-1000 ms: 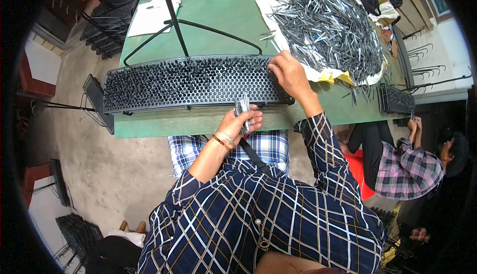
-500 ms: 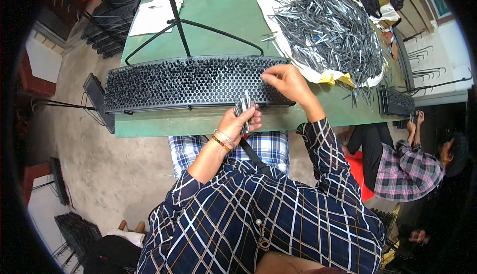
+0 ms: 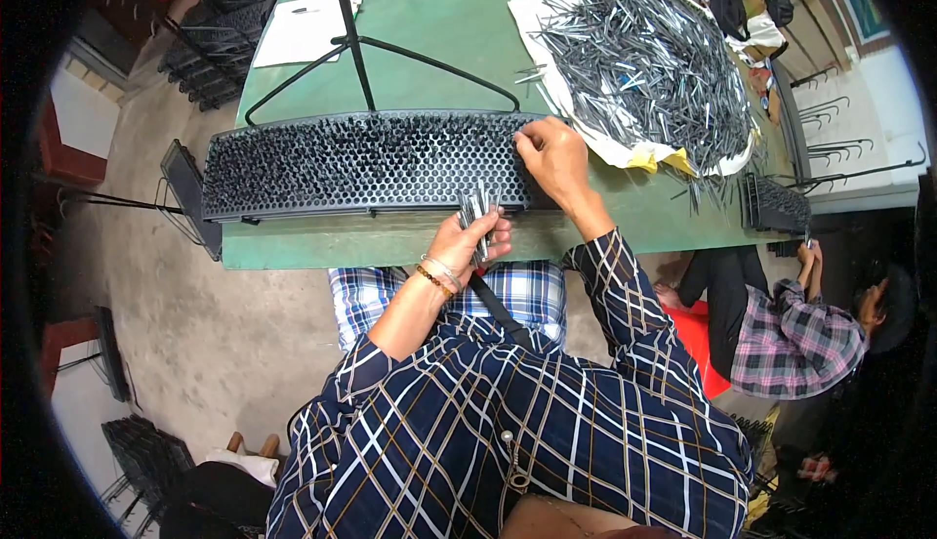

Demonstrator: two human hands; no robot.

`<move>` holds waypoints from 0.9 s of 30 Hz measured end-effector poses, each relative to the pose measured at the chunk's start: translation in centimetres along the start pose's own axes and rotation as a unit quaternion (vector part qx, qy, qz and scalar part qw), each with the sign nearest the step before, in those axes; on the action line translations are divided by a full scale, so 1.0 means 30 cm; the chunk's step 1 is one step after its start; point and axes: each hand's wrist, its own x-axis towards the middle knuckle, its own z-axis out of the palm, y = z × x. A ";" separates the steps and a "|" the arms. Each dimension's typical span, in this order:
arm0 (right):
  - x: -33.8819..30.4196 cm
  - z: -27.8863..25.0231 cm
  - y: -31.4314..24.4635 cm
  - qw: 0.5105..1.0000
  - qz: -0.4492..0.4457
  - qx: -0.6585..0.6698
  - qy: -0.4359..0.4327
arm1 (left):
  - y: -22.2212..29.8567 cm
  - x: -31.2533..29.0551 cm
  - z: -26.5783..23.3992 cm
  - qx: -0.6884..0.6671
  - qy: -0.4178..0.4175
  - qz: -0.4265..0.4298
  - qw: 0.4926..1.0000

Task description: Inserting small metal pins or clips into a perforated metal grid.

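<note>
One hand holds grey sticks by a long black tray.
The black tray (image 3: 376, 163) lies along the near edge of the green table (image 3: 429, 26), its long side going left to right, its left end by the near left corner. Many dark sticks stand in its holes, most of all on the left. Next, the left hand (image 3: 454, 242) is closed tight on a bunch of thin sticks (image 3: 480, 209), just off the near edge. They point away from the person, toward the tray. The right hand (image 3: 556, 158) bends over the tray's right end; I cannot tell if its fingertips touch or pinch a stick. Farther right, a big stick pile (image 3: 649, 61) points every way.
</note>
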 end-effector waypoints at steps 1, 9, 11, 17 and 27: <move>0.009 -0.019 -0.003 0.999 -0.012 0.019 0.029 | 0.001 0.003 0.006 0.000 -0.002 -0.001 1.000; -0.017 -0.158 -0.067 0.886 0.119 0.336 -0.296 | 0.041 -0.014 0.017 -0.094 0.025 -0.011 0.995; -0.037 -0.139 -0.082 0.891 0.102 0.298 -0.327 | 0.043 -0.021 0.024 -0.074 0.023 -0.002 0.997; -0.016 -0.081 -0.020 0.985 0.058 0.072 -0.143 | 0.006 -0.009 -0.006 -0.025 0.004 0.032 0.999; -0.021 0.047 -0.005 0.991 -0.010 -0.130 -0.039 | 0.013 -0.014 -0.011 -0.029 0.008 0.029 0.999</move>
